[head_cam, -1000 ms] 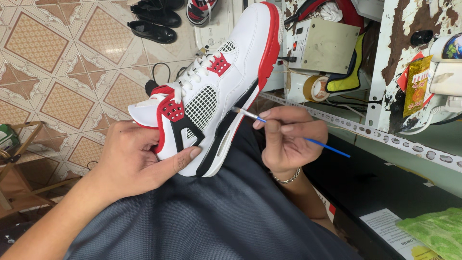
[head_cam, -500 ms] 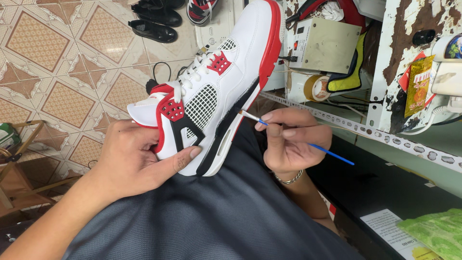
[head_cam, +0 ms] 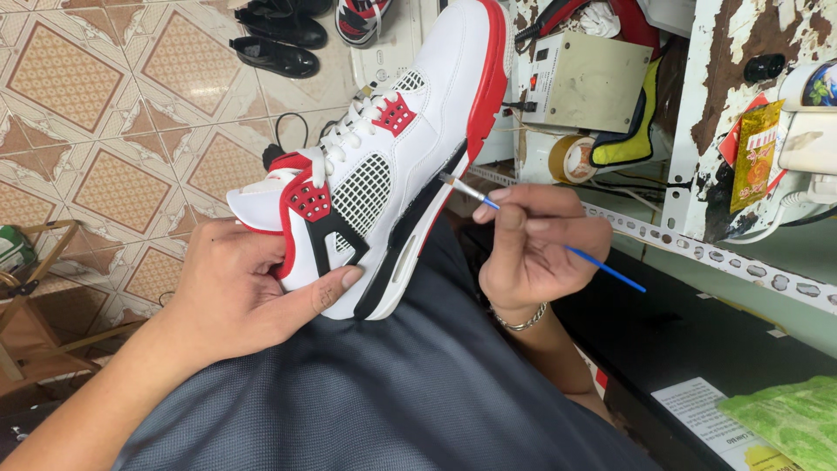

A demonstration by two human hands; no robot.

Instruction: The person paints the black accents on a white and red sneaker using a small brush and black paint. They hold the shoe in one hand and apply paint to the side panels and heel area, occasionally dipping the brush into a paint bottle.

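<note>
- High-top sneaker [head_cam: 392, 166], white with red and black parts, white laces, resting on the lap over dark grey trousers [head_cam: 384, 392], toe pointing up and away, heel end low.
- Left hand [head_cam: 235, 292] wrapped round the heel end of the sneaker, thumb pressed on the black and white sole, fingers tucked behind the red collar.
- Thin paintbrush [head_cam: 523, 228] with a blue handle and silver neck, tip right at the black edge of the sole, just under the red part.
- Right hand [head_cam: 536, 249] curled tight round the paintbrush, fingers pinching it near the front, handle sticking out behind; silver chain bracelet [head_cam: 520, 319] on the wrist.
- Just past the sneaker: a beige box with switches [head_cam: 588, 83], a roll of tape [head_cam: 571, 159], a yellow and black shoe part [head_cam: 632, 131].
- To the right: a white metal frame with peeling rusty paint [head_cam: 711, 113], a small yellow and red packet [head_cam: 754, 153] hanging on it.
- Below that: a dark surface [head_cam: 697, 331] with a printed paper [head_cam: 711, 414] and a green cloth [head_cam: 785, 419].
- To the left: a tiled floor [head_cam: 105, 113] with brown diamond shapes, black shoes [head_cam: 279, 39] far off, a wooden stool [head_cam: 30, 305] at the edge.
</note>
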